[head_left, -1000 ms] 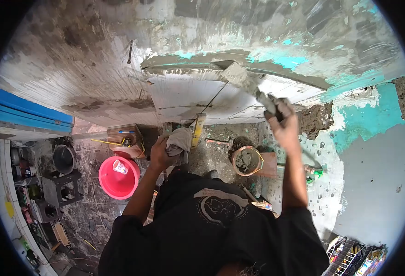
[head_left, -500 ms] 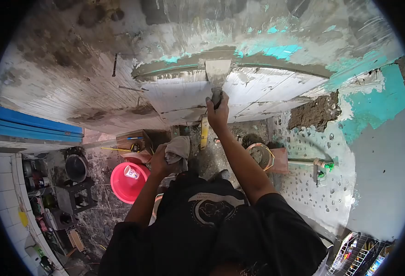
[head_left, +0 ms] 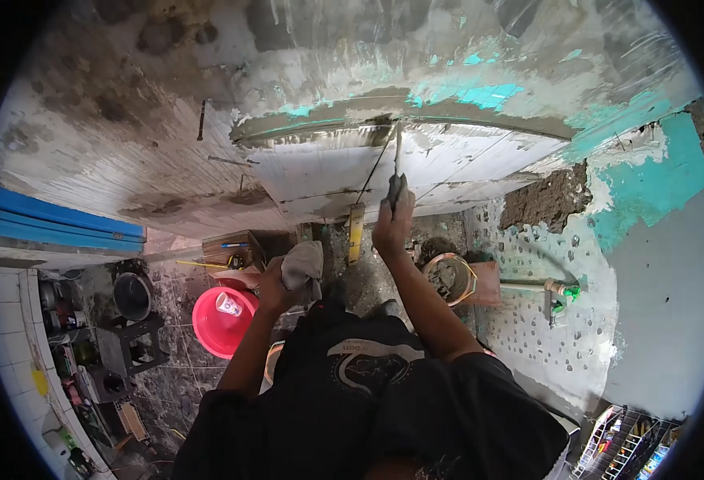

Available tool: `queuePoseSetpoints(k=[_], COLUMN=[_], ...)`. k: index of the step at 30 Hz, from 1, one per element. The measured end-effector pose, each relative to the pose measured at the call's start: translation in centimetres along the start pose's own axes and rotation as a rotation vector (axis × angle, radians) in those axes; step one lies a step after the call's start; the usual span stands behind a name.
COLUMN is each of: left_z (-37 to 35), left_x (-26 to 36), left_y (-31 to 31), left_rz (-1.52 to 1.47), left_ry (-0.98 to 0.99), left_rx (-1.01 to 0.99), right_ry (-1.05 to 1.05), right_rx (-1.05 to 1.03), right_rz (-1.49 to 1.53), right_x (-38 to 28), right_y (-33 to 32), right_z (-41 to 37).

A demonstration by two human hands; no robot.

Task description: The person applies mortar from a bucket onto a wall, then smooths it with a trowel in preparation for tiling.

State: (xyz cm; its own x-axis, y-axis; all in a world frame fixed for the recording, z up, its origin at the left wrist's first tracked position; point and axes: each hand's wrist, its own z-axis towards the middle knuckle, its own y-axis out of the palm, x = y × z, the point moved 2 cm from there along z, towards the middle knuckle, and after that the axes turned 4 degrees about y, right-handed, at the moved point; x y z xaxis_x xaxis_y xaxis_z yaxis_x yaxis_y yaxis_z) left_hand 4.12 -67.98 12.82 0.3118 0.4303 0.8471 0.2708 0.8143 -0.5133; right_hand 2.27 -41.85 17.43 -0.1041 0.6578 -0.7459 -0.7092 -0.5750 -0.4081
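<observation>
The right hand was closed tight around the handle of a scraper. Its blade stood edge-on against the white tiles, with the tip up at the grey mortar band that ran along the top of the tiled patch. The left hand hung lower, in front of the black shirt, its fingers curled round a grey rag. The wall around the tiles was rough, stained plaster, grey and brown, with scraps of teal paint above the band and a wider teal field to the right. Beside that field a ragged hole showed dark masonry, and under it the plaster was pitted all over, with a pipe ending in a green tap. A yellow level stood at the foot of the tiles, between the two hands. On the dark floor sat a red bucket with a cup in it, just left of the left arm, and a bucket of mortar stood near the right wall. A wooden box lay behind the red bucket, and a blue panel ran along the left edge.
</observation>
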Motion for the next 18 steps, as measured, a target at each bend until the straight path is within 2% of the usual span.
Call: queuePoseSetpoints(k=[1, 5, 9, 11, 15, 18], left_z=[0.1, 0.4, 0.0, -0.2, 0.0, 0.1], left_x=[0.0, 0.7, 0.9, 0.9, 0.1, -0.1], left_y=[0.0, 0.2, -0.2, -0.2, -0.2, -0.2], left_rz=[-0.013, -0.055, -0.025, -0.067, 0.056, 0.079], left_ry=[0.005, 0.002, -0.073, -0.147, -0.059, -0.058], left_rx=[-0.007, -0.047, -0.091, -0.077, -0.052, -0.024], right_ry=[0.063, -0.07, -0.082, -0.013, 0.081, -0.02], right_rx=[0.03, 0.138, 0.113, 0.04, -0.077, -0.045], right_rz=[0.066, 0.04, 0.0, 0.021, 0.013, -0.101], right_x=[0.1, 0.4, 0.8, 1.4, 2.6, 1.7], right_y=[1.1, 4.8, 6.5, 6.2, 4.7, 1.2], right_z=[0.5, 2.3, 2.8, 1.9, -1.7, -4.5])
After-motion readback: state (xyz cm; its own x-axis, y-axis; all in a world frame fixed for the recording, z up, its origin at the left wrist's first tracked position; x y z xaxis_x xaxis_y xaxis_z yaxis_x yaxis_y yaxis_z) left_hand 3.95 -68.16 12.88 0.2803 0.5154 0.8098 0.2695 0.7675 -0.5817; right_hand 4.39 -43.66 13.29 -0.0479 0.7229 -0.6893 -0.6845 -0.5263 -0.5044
